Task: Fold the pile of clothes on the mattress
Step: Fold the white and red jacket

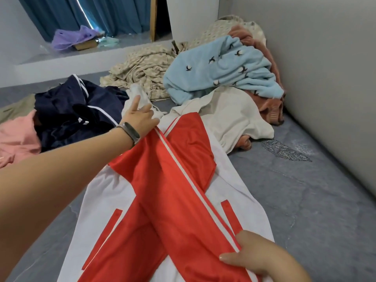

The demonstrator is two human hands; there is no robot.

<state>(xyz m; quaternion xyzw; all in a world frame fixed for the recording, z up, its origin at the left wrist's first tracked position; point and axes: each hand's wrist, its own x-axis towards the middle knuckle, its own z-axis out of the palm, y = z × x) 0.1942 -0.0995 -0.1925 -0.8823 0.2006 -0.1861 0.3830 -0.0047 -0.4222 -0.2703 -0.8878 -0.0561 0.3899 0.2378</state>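
Honestly this is barely started, one piece in and a whole heap to go. The red and white jacket (pixel 162 200) lies spread flat on the gray mattress (pixel 305 200), and everything else sits around it. Both red sleeves are brought across the white body so they cross over each other, so I'd call the sleeve step about done and the fold in half still to come. The left hand (pixel 140 119) is at the far end of the jacket, pinching the cuff of the upper sleeve between thumb and fingers, with the index finger sticking out straight. There's a band on that wrist. The right hand (pixel 258 259) is at the near end of the jacket, fingers curled onto the shoulder end of that same sleeve, thumb lying flat on the red cloth; it looks like a grip, though the frame edge cuts off part of the hand so I can't be totally sure. Nothing I can see is folded yet. Left of the jacket there's a navy garment with white stripes (pixel 77 115) bunched up and a pink one (pixel 18 139) past that. Beyond the jacket lie a cream top (pixel 234 119), a light blue fleece (pixel 223 68), a patterned beige sheet (pixel 146 66) and something rust colored (pixel 268 106) against the wall. All loose and crumpled.
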